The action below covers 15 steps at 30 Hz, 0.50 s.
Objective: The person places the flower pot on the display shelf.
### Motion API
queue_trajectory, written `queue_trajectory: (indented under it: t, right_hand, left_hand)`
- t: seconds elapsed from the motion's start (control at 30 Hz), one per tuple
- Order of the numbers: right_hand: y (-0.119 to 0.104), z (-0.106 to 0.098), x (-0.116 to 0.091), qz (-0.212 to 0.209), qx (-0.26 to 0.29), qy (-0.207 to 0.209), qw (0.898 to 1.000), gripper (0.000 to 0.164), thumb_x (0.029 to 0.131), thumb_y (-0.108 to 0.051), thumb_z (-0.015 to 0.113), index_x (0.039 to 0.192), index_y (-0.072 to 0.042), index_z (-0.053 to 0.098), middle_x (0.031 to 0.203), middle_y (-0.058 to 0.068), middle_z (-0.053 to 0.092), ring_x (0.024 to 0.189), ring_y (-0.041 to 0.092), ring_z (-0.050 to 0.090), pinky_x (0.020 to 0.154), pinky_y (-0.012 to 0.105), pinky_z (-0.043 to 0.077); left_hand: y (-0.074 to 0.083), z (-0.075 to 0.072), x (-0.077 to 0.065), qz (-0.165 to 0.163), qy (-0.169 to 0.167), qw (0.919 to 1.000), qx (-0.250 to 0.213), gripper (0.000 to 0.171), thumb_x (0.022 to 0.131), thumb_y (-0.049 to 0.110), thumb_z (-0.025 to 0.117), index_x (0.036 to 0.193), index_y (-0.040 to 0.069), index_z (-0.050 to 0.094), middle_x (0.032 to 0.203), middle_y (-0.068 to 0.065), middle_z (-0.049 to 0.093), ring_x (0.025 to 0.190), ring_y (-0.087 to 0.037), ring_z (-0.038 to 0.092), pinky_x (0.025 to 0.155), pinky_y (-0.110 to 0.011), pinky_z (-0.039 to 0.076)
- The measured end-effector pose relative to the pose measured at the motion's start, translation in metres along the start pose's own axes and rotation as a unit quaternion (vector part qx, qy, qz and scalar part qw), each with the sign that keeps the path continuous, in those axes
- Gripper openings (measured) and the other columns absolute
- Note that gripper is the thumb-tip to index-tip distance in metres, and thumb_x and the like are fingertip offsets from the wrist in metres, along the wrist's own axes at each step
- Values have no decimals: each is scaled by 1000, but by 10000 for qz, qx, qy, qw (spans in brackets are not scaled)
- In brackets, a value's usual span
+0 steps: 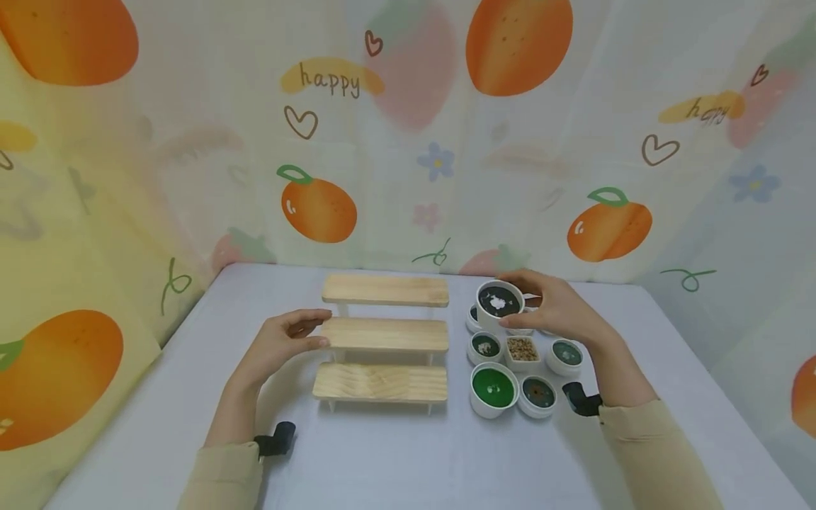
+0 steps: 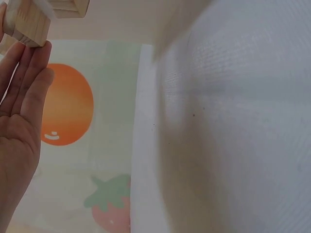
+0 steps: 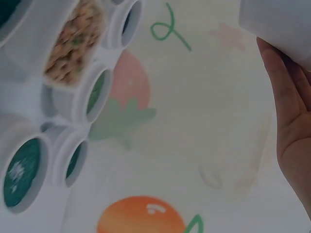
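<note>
White cup [image 1: 489, 323], dark inside, was pinched between thumb and fingers of the right hand [image 1: 553, 304], held up over the back of a bunch of small pots [image 1: 489, 410]. Left hand [image 1: 282, 341] had the left end of the middle wooden shelf [image 1: 385, 335] pinched, top shelf [image 1: 385, 291] behind, bottom shelf [image 1: 380, 383] in front, white cloth [image 1: 382, 460] under the lot.

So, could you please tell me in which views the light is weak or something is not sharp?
Head view: soft light, faint shadows on the table; whether the white patch in the held cup is glare, I cannot tell. Left wrist view: somewhat dim, with a broad, soft-edged shadow across the table. Right wrist view: also dim, and the brown granules look blurred.
</note>
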State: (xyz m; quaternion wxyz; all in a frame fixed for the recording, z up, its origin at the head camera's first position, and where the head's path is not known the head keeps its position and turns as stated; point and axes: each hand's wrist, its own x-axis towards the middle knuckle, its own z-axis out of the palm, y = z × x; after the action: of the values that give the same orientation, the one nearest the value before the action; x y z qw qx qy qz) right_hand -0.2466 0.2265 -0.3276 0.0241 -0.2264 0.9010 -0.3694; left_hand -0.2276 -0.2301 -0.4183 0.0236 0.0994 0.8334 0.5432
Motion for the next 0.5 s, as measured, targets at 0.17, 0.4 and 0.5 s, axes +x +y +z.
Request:
queue_trajectory:
  t: [0.17,0.4,0.5]
  right_hand:
    - [-19,2,15,-175,-102,-57,9998,63,77,-39,84,134,-29,57,133,-4,62,124,24,60,103,53,52]
    - [-39,10,40,-595,140,-198,9979,62,77,-32,85,132,-24,58,123,-2,66,117,19,61,105,47,52]
    - [-46,13,49,-624,194,-291,9974,62,77,-31,85,132,-20,58,124,0,66,116,19,61,106,46,52]
  left_hand:
    - [2,1,2,-85,-20,10000,-46,58,81,33,81,133,14,61,138,-10,63,136,-26,53,100,-10,48]
    - [3,1,2,-16,1,10000,-27,57,83,29,80,134,10,61,137,-14,63,136,-30,53,107,-21,49]
    - [3,1,1,-15,-3,10000,-45,57,83,29,80,133,10,61,137,-13,62,136,-29,53,105,-17,48]
